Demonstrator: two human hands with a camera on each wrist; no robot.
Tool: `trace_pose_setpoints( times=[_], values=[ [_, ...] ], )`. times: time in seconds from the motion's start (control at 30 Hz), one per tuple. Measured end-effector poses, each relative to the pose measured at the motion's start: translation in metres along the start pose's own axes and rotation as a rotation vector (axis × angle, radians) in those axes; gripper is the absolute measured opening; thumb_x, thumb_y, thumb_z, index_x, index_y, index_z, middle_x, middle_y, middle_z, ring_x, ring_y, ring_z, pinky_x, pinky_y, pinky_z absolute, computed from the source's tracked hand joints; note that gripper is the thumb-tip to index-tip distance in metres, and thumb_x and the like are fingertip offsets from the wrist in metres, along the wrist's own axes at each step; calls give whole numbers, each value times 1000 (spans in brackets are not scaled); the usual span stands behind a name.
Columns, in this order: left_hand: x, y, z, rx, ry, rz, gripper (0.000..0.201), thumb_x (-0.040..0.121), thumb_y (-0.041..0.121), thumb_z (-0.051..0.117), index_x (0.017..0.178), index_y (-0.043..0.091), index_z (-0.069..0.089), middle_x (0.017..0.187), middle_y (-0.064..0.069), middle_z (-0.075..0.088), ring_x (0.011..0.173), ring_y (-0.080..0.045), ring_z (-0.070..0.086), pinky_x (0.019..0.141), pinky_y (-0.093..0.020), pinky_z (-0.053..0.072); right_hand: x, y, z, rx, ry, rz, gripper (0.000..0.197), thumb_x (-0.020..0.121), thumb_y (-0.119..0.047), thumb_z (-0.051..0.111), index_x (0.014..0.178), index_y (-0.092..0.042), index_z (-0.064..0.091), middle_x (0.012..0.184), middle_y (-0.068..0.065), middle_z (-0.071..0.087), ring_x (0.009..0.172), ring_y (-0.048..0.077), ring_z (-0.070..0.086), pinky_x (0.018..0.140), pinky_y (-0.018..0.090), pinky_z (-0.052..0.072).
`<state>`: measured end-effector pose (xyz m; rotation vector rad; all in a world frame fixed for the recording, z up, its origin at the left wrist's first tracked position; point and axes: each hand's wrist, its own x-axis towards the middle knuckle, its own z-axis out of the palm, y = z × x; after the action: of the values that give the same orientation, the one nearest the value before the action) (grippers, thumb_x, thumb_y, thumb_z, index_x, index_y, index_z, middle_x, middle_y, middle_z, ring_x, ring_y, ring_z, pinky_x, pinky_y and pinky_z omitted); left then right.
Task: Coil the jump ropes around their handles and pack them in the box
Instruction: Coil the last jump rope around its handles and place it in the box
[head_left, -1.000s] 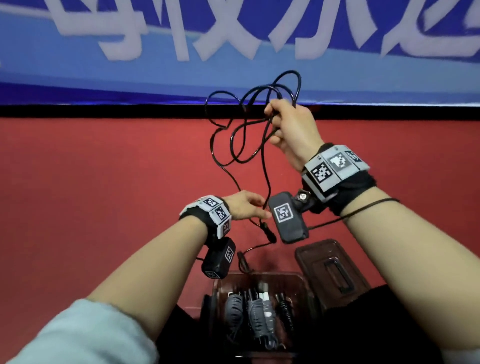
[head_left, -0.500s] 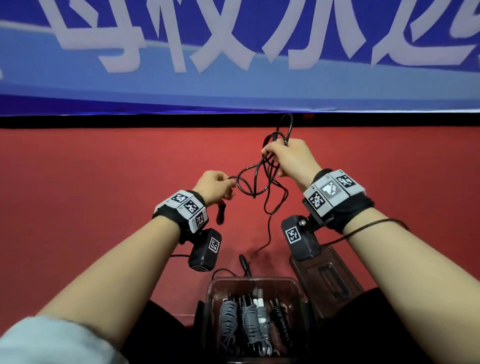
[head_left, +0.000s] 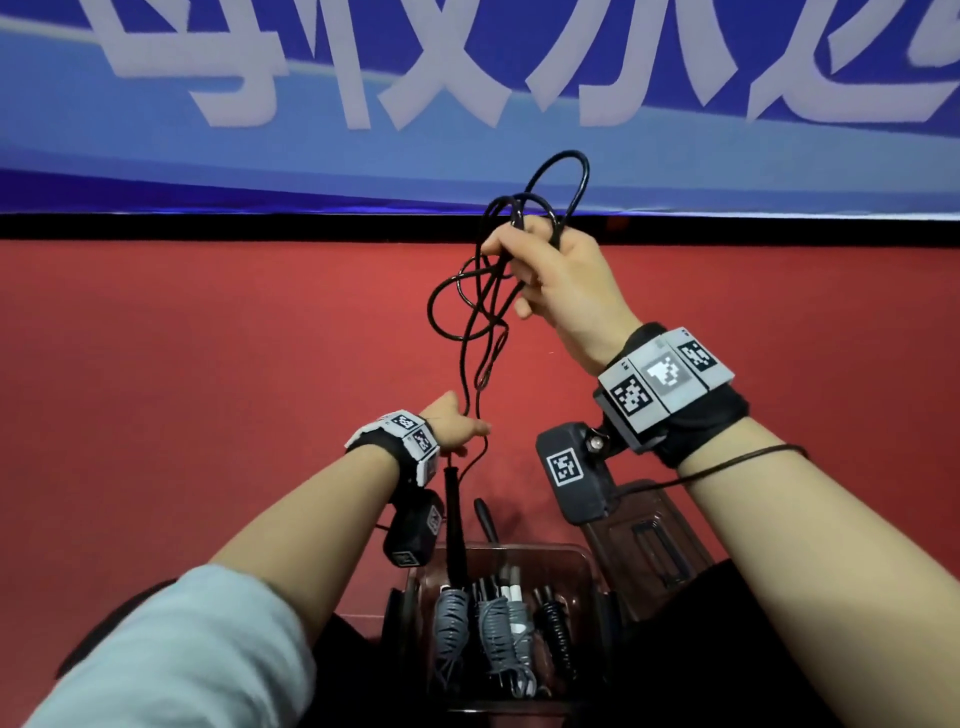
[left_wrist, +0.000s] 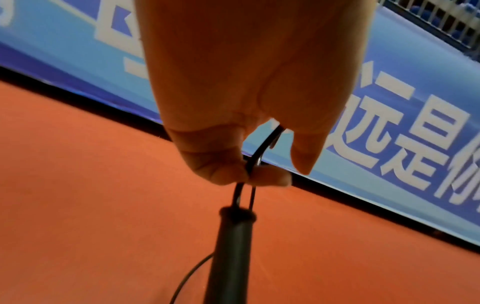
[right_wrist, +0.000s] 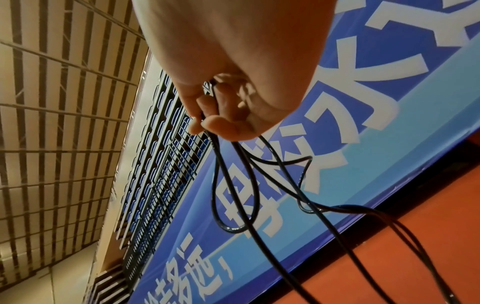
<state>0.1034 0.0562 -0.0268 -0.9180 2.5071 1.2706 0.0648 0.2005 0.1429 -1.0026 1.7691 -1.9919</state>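
Note:
A thin black jump rope hangs tangled in loops between my hands. My right hand is raised and grips a bunch of its loops, fingers curled round them. Lower down, my left hand pinches the rope between thumb and finger just above one black handle, which dangles below it. The second black handle lies on the red floor by the box. The clear box sits below, holding several coiled ropes in grey and black.
The box lid lies on the red floor to the right of the box. A blue banner with white characters runs along the far edge. A thin cable crosses my right forearm.
My right hand has lifted the bunch of loops higher again. My left hand has dropped lower toward the box, and the handle now dangles beneath it.

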Motion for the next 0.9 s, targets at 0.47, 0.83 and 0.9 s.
trace_pose_setpoints(
  times=[0.47,0.83,0.9],
  values=[
    [-31,70,-35,-681,189,332,21,95,12,50,86,15,69,58,8,68,30,-6,26,34,-13,18,1,73,-35,-524,-67,366,14,84,-27,65,92,-17,70,62,-10,49,55,12,49,64,38,55],
    [-58,78,-75,-589,90,386,28,100,9,39,98,12,67,85,3,76,29,-5,19,33,-13,13,-12,75,-10,-218,-276,403,9,88,-14,65,85,-19,72,62,-5,46,53,8,38,48,18,38],
    [-61,78,-79,-586,124,378,26,98,9,41,103,12,67,85,5,76,30,-5,20,35,-12,13,-11,73,-10,-227,-234,361,17,90,-15,64,76,-22,67,59,-7,43,52,8,39,48,19,39]
  ],
)
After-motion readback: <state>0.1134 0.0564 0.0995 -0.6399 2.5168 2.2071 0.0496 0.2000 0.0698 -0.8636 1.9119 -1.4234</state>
